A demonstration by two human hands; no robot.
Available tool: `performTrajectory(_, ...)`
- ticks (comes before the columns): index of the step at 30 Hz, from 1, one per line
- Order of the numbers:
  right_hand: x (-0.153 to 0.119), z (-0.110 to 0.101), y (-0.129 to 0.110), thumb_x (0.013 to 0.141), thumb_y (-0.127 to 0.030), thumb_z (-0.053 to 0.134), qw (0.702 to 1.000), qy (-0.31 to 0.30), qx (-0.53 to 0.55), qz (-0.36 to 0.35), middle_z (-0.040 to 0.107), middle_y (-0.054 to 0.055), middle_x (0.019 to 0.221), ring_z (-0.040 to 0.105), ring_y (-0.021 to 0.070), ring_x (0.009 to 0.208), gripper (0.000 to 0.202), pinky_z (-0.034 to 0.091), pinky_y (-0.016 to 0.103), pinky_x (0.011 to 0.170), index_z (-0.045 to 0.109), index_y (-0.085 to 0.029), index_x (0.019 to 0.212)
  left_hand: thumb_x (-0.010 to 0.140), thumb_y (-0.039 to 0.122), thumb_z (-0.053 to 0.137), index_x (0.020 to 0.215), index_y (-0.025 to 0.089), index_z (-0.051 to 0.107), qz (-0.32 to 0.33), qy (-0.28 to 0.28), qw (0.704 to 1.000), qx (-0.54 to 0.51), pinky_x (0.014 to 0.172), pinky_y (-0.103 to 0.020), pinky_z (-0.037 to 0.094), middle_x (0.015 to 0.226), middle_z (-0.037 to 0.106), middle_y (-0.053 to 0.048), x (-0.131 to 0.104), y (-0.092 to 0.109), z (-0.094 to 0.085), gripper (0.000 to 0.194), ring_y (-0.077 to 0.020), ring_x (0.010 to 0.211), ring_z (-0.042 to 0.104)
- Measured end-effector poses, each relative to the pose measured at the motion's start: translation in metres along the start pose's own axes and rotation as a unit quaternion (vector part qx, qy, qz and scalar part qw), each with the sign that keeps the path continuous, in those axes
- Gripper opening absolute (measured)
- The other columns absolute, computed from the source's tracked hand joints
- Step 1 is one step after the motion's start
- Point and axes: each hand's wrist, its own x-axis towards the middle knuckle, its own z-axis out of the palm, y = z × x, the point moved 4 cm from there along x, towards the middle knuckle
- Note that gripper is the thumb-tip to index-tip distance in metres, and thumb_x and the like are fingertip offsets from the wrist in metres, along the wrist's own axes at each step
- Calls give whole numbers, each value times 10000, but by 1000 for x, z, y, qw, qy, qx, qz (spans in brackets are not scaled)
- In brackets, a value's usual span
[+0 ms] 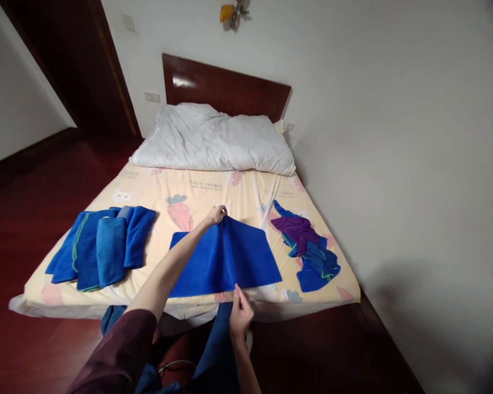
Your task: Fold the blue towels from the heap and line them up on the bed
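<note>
A blue towel (pixel 250 254) lies spread at the front of the bed, with a raised crease running across its middle. My left hand (pixel 217 214) pinches the towel's far edge and lifts it a little off the sheet. At the near edge, my right hand (pixel 241 314) grips the same crease between thumb and fingers. To the left are several folded blue towels (pixel 110 251) laid over one another. On the right sits a crumpled heap of blue cloths (pixel 318 262) with a purple cloth (pixel 298 232) on top.
The bed has a cream patterned sheet (pixel 205 191). A white quilt (pixel 222 139) is bunched against the dark wooden headboard (pixel 225 85). A white wall (pixel 394 137) runs close along the right side; dark red floor (pixel 24 219) shows on the left.
</note>
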Motion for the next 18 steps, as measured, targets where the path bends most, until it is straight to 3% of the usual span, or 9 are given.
performTrajectory(4, 36, -36, -52, 885, -613, 586, 996, 82, 32, -17, 783, 127, 1013, 749, 352, 922, 471, 619, 491, 850, 815, -221, 1009, 818, 219, 567, 870, 158, 706, 52, 46, 996, -50, 729, -270, 523, 846, 732, -71, -26, 27, -65, 160, -184, 777, 673)
performTrajectory(8, 84, -63, -105, 823, -562, 702, 988, 116, 81, -54, 777, 164, 1027, 744, 350, 952, 484, 610, 481, 905, 800, -134, 1027, 859, 328, 533, 924, 138, 683, 94, 96, 987, -90, 750, -278, 518, 940, 730, -104, -59, 45, -129, 251, -192, 846, 673)
performTrajectory(13, 151, -72, -170, 653, -483, 857, 973, 60, 217, -58, 771, 162, 1054, 740, 288, 955, 560, 599, 421, 918, 774, -106, 1058, 772, 539, 664, 928, 139, 691, 124, 174, 950, -226, 730, -294, 511, 866, 734, -96, -107, 64, -206, 431, -218, 830, 673)
performTrajectory(18, 194, -63, -238, 519, -444, 927, 950, -43, 308, -29, 783, 101, 896, 730, 217, 794, 534, 618, 354, 761, 776, -135, 927, 683, 550, 765, 955, 146, 714, 131, 212, 925, -287, 723, -286, 506, 895, 743, -96, -156, 76, -266, 490, -207, 830, 673)
